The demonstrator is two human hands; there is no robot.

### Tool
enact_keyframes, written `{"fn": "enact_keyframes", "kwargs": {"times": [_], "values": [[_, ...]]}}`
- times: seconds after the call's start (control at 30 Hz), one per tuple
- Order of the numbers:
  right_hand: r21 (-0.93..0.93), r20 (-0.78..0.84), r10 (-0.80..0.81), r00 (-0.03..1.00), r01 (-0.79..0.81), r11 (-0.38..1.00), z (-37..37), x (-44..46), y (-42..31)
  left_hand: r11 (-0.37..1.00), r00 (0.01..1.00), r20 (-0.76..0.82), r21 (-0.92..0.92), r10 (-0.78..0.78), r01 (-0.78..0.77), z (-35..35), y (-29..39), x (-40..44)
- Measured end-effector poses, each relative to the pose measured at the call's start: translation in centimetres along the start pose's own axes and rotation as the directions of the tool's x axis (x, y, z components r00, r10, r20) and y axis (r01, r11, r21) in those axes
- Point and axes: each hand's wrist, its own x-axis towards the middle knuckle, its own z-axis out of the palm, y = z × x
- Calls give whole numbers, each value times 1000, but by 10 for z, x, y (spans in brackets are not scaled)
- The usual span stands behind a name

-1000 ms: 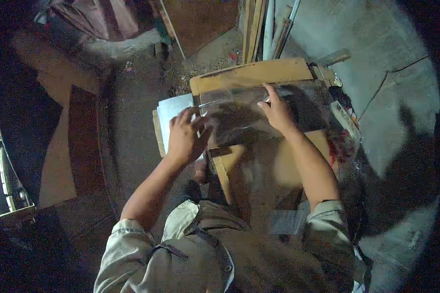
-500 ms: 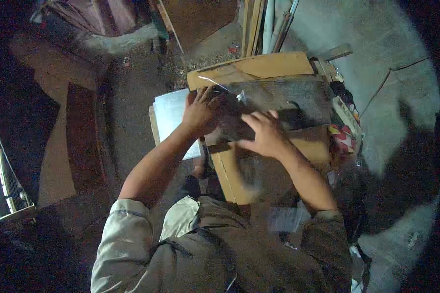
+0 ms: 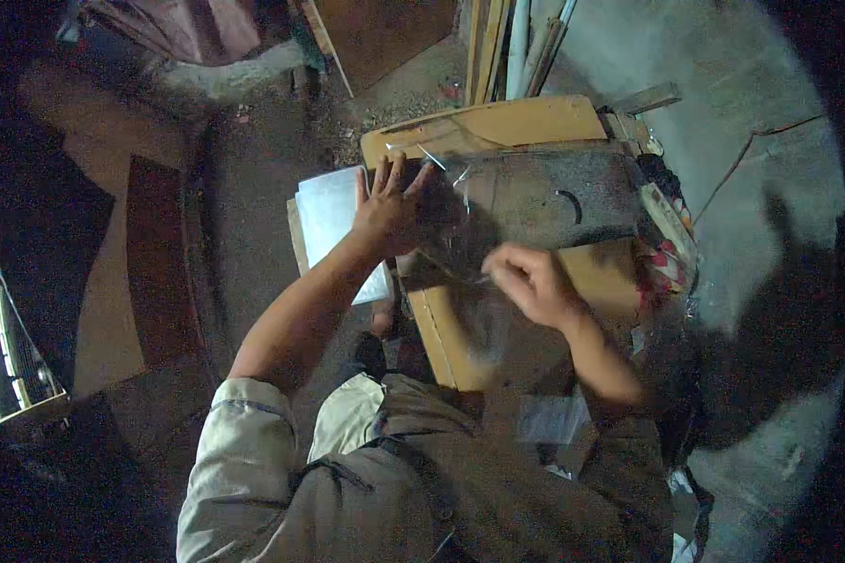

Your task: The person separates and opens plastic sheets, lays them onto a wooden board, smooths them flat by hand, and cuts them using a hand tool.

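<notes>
A clear plastic sheet or bag [image 3: 455, 220] lies on the dark board [image 3: 526, 188], its glossy edges catching the light. My left hand [image 3: 389, 211] rests flat with spread fingers on the plastic's left part. Lower right, my right hand [image 3: 533, 281] has its fingers curled together at the near edge of the plastic, pinching that edge. Beside my left wrist lies a stack of whitish plastic sheets [image 3: 333, 220]. A dark curved piece [image 3: 570, 205] sits on the board to the right.
Tan padded panels [image 3: 488, 125] show behind the board and in front of it [image 3: 596, 277]. Wooden strips and pipes [image 3: 493, 47] stand at the back. A patterned cloth [image 3: 662, 267] hangs at the right edge. A clear packet [image 3: 549, 419] lies near my lap.
The plastic has come down onto the board. My left hand has moved right and flattened on it; my right hand has moved down toward me and its fingers have closed.
</notes>
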Motion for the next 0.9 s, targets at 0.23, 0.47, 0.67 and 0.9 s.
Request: {"fn": "enact_keyframes", "kwargs": {"times": [0.23,0.47,0.67,0.9], "values": [[-524,-218,-130,967,-3,852,18,59,58,987,983,-149,-101,109,-125,-10,14,-19],[-776,-236,-103,966,-124,618,33,74,70,936,943,49,-150,328,-318,-23,50,-72],[-802,-387,-86,918,-289,523,29,91,68,969,970,86,-126,226,-215,-6,60,-95],[-785,-185,-144,972,-57,617,40,101,63,985,977,131,-71,168,-160,-3,64,-95]]}}
